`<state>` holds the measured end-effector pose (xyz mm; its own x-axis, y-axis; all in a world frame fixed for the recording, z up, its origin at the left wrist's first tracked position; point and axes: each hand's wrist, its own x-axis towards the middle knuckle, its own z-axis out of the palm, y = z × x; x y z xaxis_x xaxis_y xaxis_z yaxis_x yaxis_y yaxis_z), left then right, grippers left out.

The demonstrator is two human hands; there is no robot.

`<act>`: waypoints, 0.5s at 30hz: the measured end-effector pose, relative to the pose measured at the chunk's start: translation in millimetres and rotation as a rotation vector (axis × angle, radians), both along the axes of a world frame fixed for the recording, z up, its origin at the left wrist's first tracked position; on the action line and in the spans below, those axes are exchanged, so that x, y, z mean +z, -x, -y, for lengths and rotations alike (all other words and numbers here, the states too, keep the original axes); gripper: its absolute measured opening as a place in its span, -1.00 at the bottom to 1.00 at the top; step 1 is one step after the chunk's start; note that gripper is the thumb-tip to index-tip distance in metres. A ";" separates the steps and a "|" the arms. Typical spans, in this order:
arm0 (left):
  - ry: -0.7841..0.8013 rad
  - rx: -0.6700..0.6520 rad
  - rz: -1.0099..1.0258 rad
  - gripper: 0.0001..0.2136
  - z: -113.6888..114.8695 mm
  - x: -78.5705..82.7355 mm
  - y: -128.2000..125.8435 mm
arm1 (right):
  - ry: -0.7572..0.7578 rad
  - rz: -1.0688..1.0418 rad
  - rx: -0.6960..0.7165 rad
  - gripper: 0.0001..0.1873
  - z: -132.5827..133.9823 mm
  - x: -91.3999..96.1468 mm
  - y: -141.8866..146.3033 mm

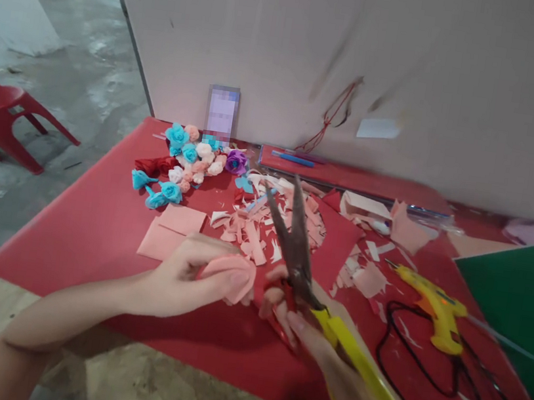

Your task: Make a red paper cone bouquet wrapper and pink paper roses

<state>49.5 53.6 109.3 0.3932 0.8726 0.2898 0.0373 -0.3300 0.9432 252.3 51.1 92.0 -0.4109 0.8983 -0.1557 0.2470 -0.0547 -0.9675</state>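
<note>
Between the thumb and fingers of my left hand [201, 280] is a rounded piece of pink paper [238, 265], seemingly in layers. My right hand [310, 335] grips a pair of scissors [296, 257] with yellow handles; the dark blades point up and stand apart from each other. A red part shows by the fingers, and I cannot make out what it belongs to. The blades are to the right of the pink piece, not touching it. Beyond both hands lies a heap of pink paper scraps [255, 235]. Folded pink sheets [177, 224] rest behind my left hand.
Paper flowers [168, 193] in blue, pink, white and purple cluster at the back left, near a phone [221, 114] leaning on the wall. A yellow glue gun [444, 314] with a black cord lies at right, beside a green board [524, 309]. A red chair [1, 110] stands left.
</note>
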 end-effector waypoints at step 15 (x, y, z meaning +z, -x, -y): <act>-0.023 0.034 0.032 -0.69 -5.8 -6.2 0.2 | -0.143 0.136 0.150 -0.79 20.1 5.6 3.5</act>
